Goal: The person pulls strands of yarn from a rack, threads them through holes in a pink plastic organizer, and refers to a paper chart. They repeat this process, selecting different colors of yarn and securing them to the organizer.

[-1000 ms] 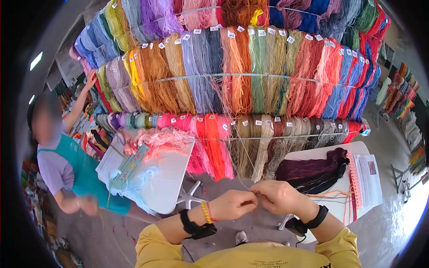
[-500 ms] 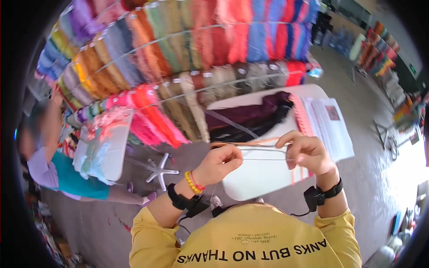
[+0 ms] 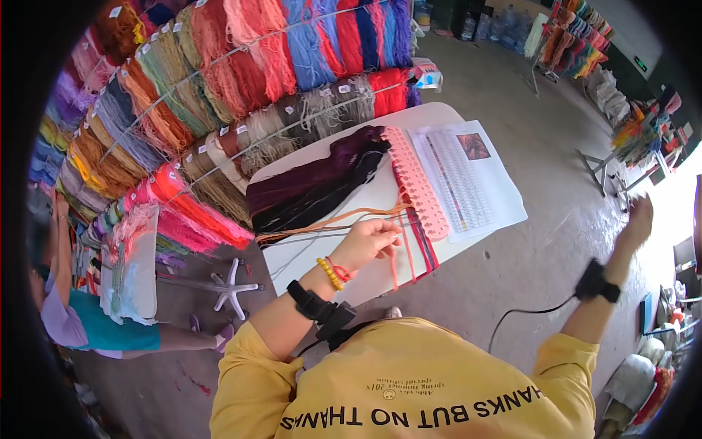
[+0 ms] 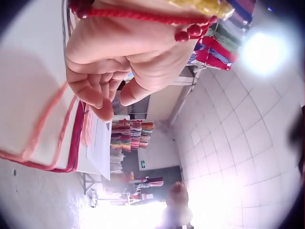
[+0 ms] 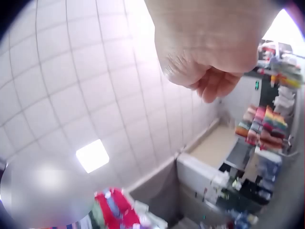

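**Yarn racks behind, strand work on the white desk**

Racks of coloured yarn hanks (image 3: 219,73) filled the background. In front stood a white desk (image 3: 376,192), and a second person (image 3: 66,322) was at another desk (image 3: 139,282) to the left.

- Left hand (image 3: 373,241) sat on the desk with its fingers (image 4: 93,93) curled and the thumb closed against them. It was pinching the orange yarn strands (image 3: 314,227) just beside the pink peg strip (image 3: 414,183).
- Right hand (image 3: 636,219) was flung far out to the right, well clear of the desk. Its fingers (image 5: 214,86) looked loosely curled. I couldn't tell whether a thin thread ran from them, as nothing was resolvable there.
- Step, my read: a strand was being drawn out to length, with the left hand acting as the anchor point.
- The next move calls for a firm left pinch and even tension, so the strands can be seated in the right slot of the peg strip.

The strands were thin, limp and pale orange. They lay flat from the left desk edge to the pinch, and salmon loops (image 3: 395,267) hung over the front edge. A dark purple hank (image 3: 314,183) lay just behind them, and a printed chart (image 3: 468,175) lay to the right of the strip.
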Tool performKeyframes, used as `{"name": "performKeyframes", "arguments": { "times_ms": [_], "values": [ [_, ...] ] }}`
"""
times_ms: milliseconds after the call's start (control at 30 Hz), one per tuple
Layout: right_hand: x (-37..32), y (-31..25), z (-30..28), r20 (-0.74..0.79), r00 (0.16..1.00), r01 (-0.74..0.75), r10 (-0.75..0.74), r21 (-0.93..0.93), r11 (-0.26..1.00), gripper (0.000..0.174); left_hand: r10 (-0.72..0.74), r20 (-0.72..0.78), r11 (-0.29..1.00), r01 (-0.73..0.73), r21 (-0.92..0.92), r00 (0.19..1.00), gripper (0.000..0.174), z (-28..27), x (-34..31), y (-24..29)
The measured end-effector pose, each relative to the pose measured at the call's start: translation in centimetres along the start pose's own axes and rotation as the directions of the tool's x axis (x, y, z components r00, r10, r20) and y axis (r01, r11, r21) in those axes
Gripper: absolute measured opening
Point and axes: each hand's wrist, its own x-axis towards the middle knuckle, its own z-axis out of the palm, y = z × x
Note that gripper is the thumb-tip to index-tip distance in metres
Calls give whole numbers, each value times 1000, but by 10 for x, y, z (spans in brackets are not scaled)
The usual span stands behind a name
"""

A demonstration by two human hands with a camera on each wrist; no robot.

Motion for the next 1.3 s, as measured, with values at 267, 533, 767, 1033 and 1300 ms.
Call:
{"name": "performKeyframes", "arguments": {
  "times_ms": [267,533,767,1033,1300],
  "values": [
    [-274,-5,149,863,241,-494,443,-285,822,14,-212,25,964,214,-156,977,14,41,39,-6],
    [-281,-6,151,915,334,-105,226,-202,974,15,-174,-78,976,161,-150,982,12,50,56,-20],
    [-281,-12,155,897,348,-160,272,-230,960,15,-106,-177,973,65,-222,978,11,68,62,-15],
    [-282,-17,154,935,305,-105,183,-158,982,17,-38,-150,981,8,-192,988,11,59,67,-30],
    [-284,-12,146,943,328,127,62,-109,986,11,14,81,880,26,-474,997,17,28,28,10]
  ]
}}
